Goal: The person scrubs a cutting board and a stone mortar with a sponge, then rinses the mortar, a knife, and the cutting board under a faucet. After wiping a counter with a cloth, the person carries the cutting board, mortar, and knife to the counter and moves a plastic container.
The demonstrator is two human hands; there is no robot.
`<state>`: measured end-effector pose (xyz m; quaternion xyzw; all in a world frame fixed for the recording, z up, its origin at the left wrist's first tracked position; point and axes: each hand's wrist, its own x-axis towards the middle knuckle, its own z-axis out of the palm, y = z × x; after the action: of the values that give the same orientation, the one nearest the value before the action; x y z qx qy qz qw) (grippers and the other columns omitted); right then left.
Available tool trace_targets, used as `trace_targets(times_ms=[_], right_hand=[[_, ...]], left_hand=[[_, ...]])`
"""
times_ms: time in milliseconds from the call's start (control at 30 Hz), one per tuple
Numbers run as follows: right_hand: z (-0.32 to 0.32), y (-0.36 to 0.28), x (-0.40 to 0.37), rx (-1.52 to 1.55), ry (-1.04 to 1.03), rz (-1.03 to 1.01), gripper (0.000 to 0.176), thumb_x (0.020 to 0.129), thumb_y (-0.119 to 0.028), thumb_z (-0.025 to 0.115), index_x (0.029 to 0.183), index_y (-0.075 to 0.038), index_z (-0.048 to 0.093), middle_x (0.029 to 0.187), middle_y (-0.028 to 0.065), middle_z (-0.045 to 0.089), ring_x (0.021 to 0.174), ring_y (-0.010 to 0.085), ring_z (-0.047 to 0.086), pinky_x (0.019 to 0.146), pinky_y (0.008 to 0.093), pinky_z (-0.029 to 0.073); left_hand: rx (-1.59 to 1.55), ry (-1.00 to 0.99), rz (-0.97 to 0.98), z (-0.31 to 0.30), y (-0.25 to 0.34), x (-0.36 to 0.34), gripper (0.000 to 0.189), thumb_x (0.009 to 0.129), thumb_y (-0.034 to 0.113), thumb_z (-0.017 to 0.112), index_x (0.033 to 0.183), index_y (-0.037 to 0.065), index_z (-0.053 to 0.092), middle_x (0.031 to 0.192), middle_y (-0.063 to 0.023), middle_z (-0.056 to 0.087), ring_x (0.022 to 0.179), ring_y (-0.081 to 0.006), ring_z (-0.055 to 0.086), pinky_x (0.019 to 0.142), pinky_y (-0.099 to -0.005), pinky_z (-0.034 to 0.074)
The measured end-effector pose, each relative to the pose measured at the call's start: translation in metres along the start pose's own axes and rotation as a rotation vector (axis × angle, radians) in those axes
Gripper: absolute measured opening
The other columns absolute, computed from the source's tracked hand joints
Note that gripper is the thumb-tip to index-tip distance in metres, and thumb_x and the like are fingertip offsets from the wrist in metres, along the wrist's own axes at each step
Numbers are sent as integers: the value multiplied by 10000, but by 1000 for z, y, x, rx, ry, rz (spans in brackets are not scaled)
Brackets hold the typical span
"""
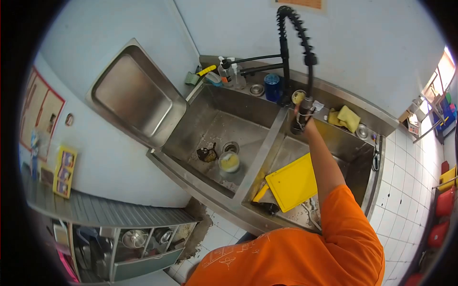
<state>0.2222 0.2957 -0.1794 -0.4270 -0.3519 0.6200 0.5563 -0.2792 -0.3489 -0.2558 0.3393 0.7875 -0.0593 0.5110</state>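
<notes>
— What's lying in the stainless steel double sink (pixel 267 143)?
— A flat yellow cutting board (pixel 292 183) is leaning in the right basin, seemingly draining.
— Hands?
— The right hand (pixel 301 119) is clamping onto the sprayer (pixel 309 97) of the black coiled faucet (pixel 285 57), aiming it downward. The left isn't showing.

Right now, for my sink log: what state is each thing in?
Right hand: closed on the sprayer.
Cutting board: tilted in the right basin.
Bowl: upright in the left basin, beside the drain.
Yellow cloth: crumpled on the ledge.
Left hand: not in view.
</notes>
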Motion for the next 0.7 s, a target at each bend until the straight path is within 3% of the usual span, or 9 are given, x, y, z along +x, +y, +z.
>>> trace_targets(times_ms=[67,133,167,267,300,500,567,633,700], right_hand=[[2,37,76,-187,63,-736,261,885,-217,484,1109,-100,552,930,-16,556,875,100,485,762,251,405],[29,-9,21,-363,-54,-375,363,875,-231,486,1191,-52,491,1123,44,517,1044,170,456,910,285,311],[45,-36,-10,-473,-124,-205,420,870,-238,486,1232,-27,460,1219,73,497,1128,205,442,983,302,265],[49,-25,-58,-555,-176,-232,403,872,-263,487,1199,-27,495,1241,86,484,1169,186,407,1004,308,228],[39,8,-69,-227,-152,-167,427,869,-275,493,1230,-49,467,1256,90,472,1195,195,387,1006,332,229],[-20,142,-191,645,639,418,344,888,-165,393,1180,6,455,1191,132,500,1061,248,494,939,361,366],[-39,177,-223,305,767,506,363,859,-197,452,1160,5,472,1165,142,518,1039,254,508,893,354,402],[-126,307,-265,-828,538,850,427,809,-216,534,1165,10,465,1193,150,491,1050,260,502,863,356,420],[-113,328,-291,-199,1162,914,611,713,-190,641,1224,19,377,1245,156,430,1058,289,481,852,357,420]], left_hand=[[74,90,95,-87,51,15,498,847,305,473,1224,-15,419,1179,-220,497,1126,-361,447,946,-397,354],[127,270,125,-171,188,-41,446,877,290,442,1221,7,437,1181,-178,508,1114,-333,464,941,-364,350],[-214,339,224,-195,134,21,457,878,322,453,1235,38,436,1166,-139,516,1086,-279,486,940,-330,347],[-529,305,220,-239,223,18,481,871,344,472,1258,65,418,1172,-87,497,1057,-199,476,936,-361,333],[-639,296,257,-240,249,18,475,871,353,483,1246,68,434,1157,-91,511,1050,-196,487,925,-341,352],[-696,219,305,-221,266,68,380,863,295,541,1167,70,503,938,-19,564,846,-104,513,749,-247,406],[-549,280,350,-221,266,73,360,865,290,537,1146,65,516,897,-3,562,811,-93,511,715,-235,407],[-479,230,324,-233,271,66,334,866,272,532,1124,60,530,862,0,558,780,-89,512,693,-227,414],[-468,248,296,-238,283,52,332,866,264,529,1126,59,526,876,-11,557,774,-87,509,702,-229,415]])
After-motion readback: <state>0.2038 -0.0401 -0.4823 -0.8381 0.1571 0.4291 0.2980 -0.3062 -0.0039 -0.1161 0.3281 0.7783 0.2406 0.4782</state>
